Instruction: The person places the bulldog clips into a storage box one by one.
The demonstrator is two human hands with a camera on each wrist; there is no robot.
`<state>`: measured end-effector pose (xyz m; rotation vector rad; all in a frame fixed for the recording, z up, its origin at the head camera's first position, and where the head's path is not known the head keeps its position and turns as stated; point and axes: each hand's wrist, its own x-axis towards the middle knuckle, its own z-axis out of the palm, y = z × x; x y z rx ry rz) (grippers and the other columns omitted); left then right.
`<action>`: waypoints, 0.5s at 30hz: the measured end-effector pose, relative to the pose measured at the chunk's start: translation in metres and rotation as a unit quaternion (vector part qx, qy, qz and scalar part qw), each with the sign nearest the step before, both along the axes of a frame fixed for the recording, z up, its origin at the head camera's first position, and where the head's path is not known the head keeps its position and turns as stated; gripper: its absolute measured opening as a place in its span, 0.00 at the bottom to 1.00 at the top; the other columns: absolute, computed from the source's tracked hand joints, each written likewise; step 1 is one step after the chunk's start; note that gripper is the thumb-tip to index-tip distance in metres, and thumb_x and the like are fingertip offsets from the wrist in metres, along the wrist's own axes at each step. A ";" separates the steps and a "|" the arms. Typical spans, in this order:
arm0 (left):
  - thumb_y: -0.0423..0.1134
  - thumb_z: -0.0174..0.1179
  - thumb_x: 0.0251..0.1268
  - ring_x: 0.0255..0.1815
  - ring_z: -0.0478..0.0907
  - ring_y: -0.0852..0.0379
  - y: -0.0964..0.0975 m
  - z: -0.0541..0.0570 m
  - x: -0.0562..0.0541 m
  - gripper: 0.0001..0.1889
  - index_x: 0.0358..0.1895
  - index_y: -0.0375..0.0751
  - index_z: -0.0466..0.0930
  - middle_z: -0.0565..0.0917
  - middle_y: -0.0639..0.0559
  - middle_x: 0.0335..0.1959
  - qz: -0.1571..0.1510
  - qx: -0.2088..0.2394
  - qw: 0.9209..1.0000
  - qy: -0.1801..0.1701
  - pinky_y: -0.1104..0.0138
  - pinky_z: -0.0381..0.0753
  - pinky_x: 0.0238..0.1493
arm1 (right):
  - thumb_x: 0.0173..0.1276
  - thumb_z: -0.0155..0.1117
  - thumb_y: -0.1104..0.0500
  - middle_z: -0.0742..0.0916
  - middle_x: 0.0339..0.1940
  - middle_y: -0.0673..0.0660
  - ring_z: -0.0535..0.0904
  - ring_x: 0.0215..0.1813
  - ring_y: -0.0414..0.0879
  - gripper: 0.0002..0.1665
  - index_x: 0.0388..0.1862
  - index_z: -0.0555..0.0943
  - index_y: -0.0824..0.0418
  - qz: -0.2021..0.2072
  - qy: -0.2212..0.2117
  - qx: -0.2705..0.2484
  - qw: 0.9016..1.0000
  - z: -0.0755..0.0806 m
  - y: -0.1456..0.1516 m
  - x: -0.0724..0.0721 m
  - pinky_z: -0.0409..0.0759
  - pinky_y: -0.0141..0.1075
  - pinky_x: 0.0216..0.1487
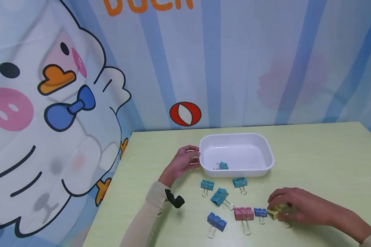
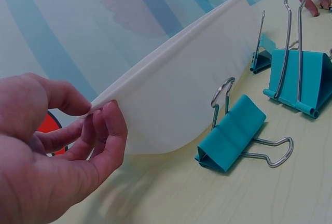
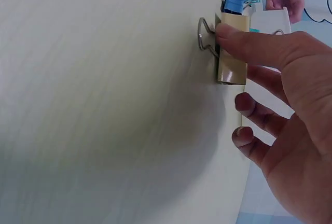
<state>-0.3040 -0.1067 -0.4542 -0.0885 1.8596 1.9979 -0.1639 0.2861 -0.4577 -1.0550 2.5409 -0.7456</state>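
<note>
My left hand [image 1: 183, 161] is at the left end of a white plastic tray [image 1: 237, 173], and in the left wrist view thumb and fingertips pinch its rim. With thumb and fingers, my right hand [image 1: 306, 207] pinches a yellow binder clip [image 3: 234, 53] over the table on the right; its wire handle sticks out. Beside that clip lies a small blue binder clip [image 1: 260, 212], then a pink binder clip [image 1: 244, 213]. Inside the tray is one teal binder clip [image 1: 223, 165].
Three teal binder clips lie before the tray: a left one [image 1: 207, 185], a middle one [image 1: 219, 196] and a right one [image 1: 240, 182]. Another blue binder clip [image 1: 216, 221] is nearer the front. Behind the pale table [image 1: 321, 154] hangs a printed curtain [image 1: 235, 68].
</note>
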 end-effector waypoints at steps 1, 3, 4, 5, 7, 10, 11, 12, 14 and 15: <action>0.35 0.61 0.76 0.50 0.84 0.44 0.000 0.000 0.000 0.18 0.63 0.35 0.73 0.79 0.37 0.58 0.000 0.000 1.000 0.000 0.54 0.85 0.57 | 0.66 0.75 0.45 0.85 0.53 0.39 0.81 0.53 0.39 0.15 0.52 0.88 0.37 0.000 0.002 -0.002 1.000 -0.001 0.000 0.000 0.85 0.38 0.51; 0.35 0.61 0.76 0.50 0.85 0.45 0.000 0.000 0.000 0.18 0.63 0.35 0.73 0.79 0.38 0.58 0.000 -0.001 1.000 0.001 0.54 0.85 0.57 | 0.67 0.75 0.48 0.86 0.51 0.39 0.81 0.51 0.37 0.15 0.52 0.88 0.39 0.004 0.009 -0.009 1.000 -0.002 0.000 -0.001 0.85 0.37 0.49; 0.35 0.60 0.76 0.49 0.84 0.45 0.000 0.000 0.000 0.18 0.63 0.35 0.73 0.79 0.37 0.58 0.001 0.002 1.000 0.001 0.54 0.85 0.57 | 0.67 0.75 0.48 0.86 0.51 0.38 0.81 0.50 0.36 0.15 0.52 0.89 0.39 0.006 0.011 -0.012 1.000 -0.003 -0.001 -0.001 0.85 0.37 0.49; 0.34 0.60 0.76 0.48 0.84 0.45 0.000 0.000 0.000 0.18 0.63 0.35 0.73 0.80 0.37 0.57 0.001 0.005 1.000 0.001 0.55 0.85 0.56 | 0.67 0.75 0.49 0.86 0.50 0.38 0.81 0.50 0.36 0.15 0.52 0.89 0.40 0.008 0.012 -0.015 1.000 -0.003 -0.001 -0.002 0.85 0.37 0.49; 0.34 0.60 0.76 0.46 0.84 0.46 0.000 0.000 0.000 0.17 0.63 0.34 0.73 0.80 0.38 0.56 0.003 0.009 1.000 0.001 0.55 0.85 0.56 | 0.67 0.75 0.49 0.86 0.49 0.37 0.81 0.48 0.35 0.15 0.52 0.89 0.42 0.010 0.012 -0.018 1.000 -0.002 -0.001 -0.002 0.85 0.37 0.48; 0.33 0.59 0.76 0.45 0.84 0.47 0.001 0.000 0.001 0.17 0.62 0.33 0.73 0.80 0.37 0.55 0.004 0.017 1.000 0.000 0.55 0.86 0.54 | 0.68 0.74 0.47 0.86 0.48 0.37 0.81 0.47 0.34 0.15 0.52 0.90 0.44 0.009 0.012 -0.015 1.000 0.001 -0.002 -0.002 0.85 0.37 0.47; 0.33 0.59 0.76 0.45 0.84 0.47 0.001 0.000 0.001 0.17 0.62 0.33 0.73 0.80 0.37 0.55 0.004 0.016 1.000 0.000 0.56 0.86 0.54 | 0.68 0.74 0.47 0.86 0.48 0.37 0.81 0.47 0.34 0.15 0.52 0.90 0.45 0.009 0.012 -0.015 1.000 0.002 -0.001 -0.002 0.85 0.37 0.46; 0.33 0.59 0.76 0.45 0.84 0.47 0.001 0.000 0.001 0.17 0.62 0.33 0.73 0.80 0.37 0.56 0.004 0.015 1.000 0.001 0.56 0.86 0.54 | 0.68 0.74 0.46 0.86 0.48 0.37 0.81 0.47 0.34 0.15 0.52 0.90 0.45 0.010 0.014 -0.016 1.000 0.003 -0.001 -0.002 0.85 0.36 0.46; 0.33 0.59 0.76 0.46 0.84 0.47 0.001 0.001 0.001 0.17 0.63 0.33 0.72 0.80 0.37 0.56 0.003 0.015 1.000 0.001 0.56 0.87 0.53 | 0.68 0.73 0.46 0.87 0.47 0.37 0.81 0.45 0.33 0.15 0.52 0.90 0.46 0.015 0.025 -0.025 0.999 0.006 0.001 -0.004 0.85 0.35 0.43; 0.33 0.60 0.76 0.46 0.84 0.46 0.001 0.001 0.001 0.18 0.63 0.33 0.72 0.80 0.37 0.57 0.003 0.015 1.000 0.001 0.56 0.87 0.53 | 0.69 0.73 0.47 0.87 0.47 0.37 0.81 0.45 0.33 0.15 0.53 0.90 0.47 0.018 0.032 -0.032 0.999 0.007 0.002 -0.005 0.84 0.35 0.42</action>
